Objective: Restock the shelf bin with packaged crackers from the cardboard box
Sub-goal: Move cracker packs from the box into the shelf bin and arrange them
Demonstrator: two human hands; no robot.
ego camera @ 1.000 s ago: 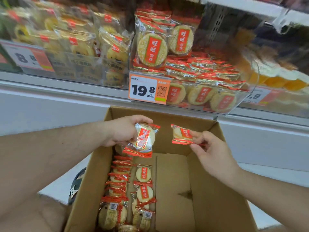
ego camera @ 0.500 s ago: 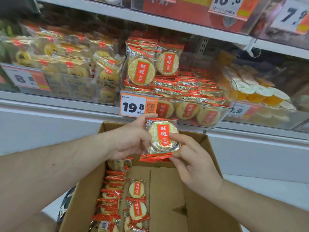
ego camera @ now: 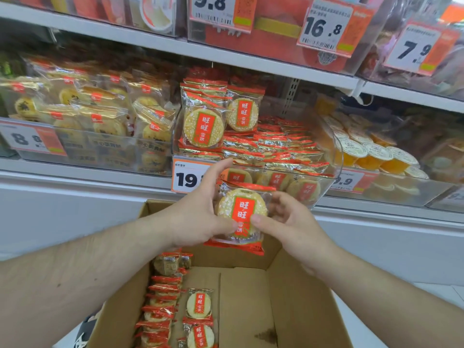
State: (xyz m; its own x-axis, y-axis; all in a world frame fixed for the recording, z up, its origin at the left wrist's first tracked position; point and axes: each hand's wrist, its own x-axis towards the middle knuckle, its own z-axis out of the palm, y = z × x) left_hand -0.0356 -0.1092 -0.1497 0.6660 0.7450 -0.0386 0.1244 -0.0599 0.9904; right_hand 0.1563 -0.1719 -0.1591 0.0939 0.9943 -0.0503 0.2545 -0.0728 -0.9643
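Note:
Both hands hold a small stack of cracker packets [ego camera: 241,212], clear wrap with a red label, just above the cardboard box [ego camera: 288,297] and in front of the shelf bin [ego camera: 326,187]. My left hand [ego camera: 200,217] grips the stack's left side, thumb on the front. My right hand [ego camera: 288,222] pinches its right side, fingers curled behind. The clear bin holds many of the same packets, some standing at its left, others lying flat. More packets [ego camera: 163,305] stand in rows along the box's left side.
A 19.8 price tag [ego camera: 188,177] hangs on the bin's front, partly behind my left hand. A bin of yellow pastries [ego camera: 100,121] stands to the left, jelly cups [ego camera: 371,154] to the right. An upper shelf [ego camera: 226,59] overhangs the bin. The box's right half is bare cardboard.
One second ago each hand held packets apart over the box. They came together into one stack, and both hands have lifted it up toward the bin's front.

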